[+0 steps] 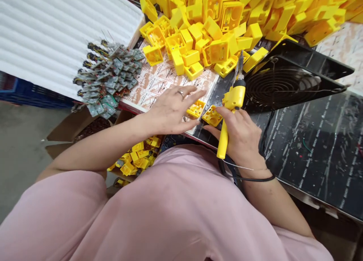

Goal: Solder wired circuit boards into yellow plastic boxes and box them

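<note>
My right hand [241, 132] is wrapped round a yellow soldering gun [234, 98], whose metal tip points up and away from me. The thumb and a finger of that hand also touch a small yellow casing [212, 116] lying on the dark sheet. My left hand [176, 109] is spread low over the table, its fingers apart around a second yellow casing [196, 109]. The two casings lie side by side near the table's front edge. Small parts show inside them, too small to name.
Many yellow casings [218, 51] are heaped at the back. A black fan [278, 83] stands at the right. At the left, grey circuit boards with wires [113, 72] lie beside a white foam sheet [62, 30]. Below the edge, a box holds more yellow pieces [137, 157].
</note>
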Motion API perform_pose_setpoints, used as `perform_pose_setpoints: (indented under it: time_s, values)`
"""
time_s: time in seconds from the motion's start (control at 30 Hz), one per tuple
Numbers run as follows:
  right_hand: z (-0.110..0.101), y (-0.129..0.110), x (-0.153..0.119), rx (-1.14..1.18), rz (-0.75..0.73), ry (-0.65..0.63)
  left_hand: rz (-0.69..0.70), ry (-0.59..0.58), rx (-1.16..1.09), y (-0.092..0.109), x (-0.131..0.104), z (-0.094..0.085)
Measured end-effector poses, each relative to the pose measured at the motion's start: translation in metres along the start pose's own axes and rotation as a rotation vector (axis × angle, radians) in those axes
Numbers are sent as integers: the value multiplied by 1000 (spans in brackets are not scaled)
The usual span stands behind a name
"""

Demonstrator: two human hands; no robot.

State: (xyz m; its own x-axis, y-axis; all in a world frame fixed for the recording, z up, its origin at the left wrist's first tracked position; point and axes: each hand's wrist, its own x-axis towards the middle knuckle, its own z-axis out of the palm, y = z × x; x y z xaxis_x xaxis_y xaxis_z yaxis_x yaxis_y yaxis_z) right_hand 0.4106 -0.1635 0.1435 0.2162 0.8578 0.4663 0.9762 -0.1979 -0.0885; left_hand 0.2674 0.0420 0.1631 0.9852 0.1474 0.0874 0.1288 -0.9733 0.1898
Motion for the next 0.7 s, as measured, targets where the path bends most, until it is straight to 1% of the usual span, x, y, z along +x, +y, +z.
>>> perform_pose_setpoints:
  time_s: [0.07, 0.13, 0.2, 0.23, 0.3, 0.33, 0.4, 0.47, 0.5, 0.57, 0.63, 0.7]
  values:
    - [2, 4, 2, 55, -17, -34, -22, -30, 43, 5, 4, 2]
    - [-1, 11, 1, 192, -52, -104, -25, -65, 60, 4, 8, 4]
    - [-6, 17, -1, 301, -87, -174, 39, -91, -1, -3, 9, 4]
    - [-8, 18, -2, 312, -89, -186, 82, -97, -52, -7, 8, 4]
    - [-10, 18, -3, 234, -49, -148, 129, -87, -139, -15, 5, 3]
    - [-9, 15, -3, 162, -16, -109, 117, -69, -161, -18, 3, 4]
    - [-5, 10, -2, 18, 39, -47, 48, -34, -171, -21, -2, 4]
    - [-1, 5, -2, -39, 71, -30, -28, -40, -170, -21, -4, 3]
    - [0, 3, -3, -6, 73, -35, -54, -51, -172, -21, -4, 3]
    - [1, 0, -4, 167, 51, -58, -70, -62, -184, -21, -1, 2]
    - [2, -2, -5, 357, 3, -79, -44, -50, -221, -22, 7, 2]
    - [3, -5, -5, 447, -47, -73, 10, -53, -272, -21, 17, 4]
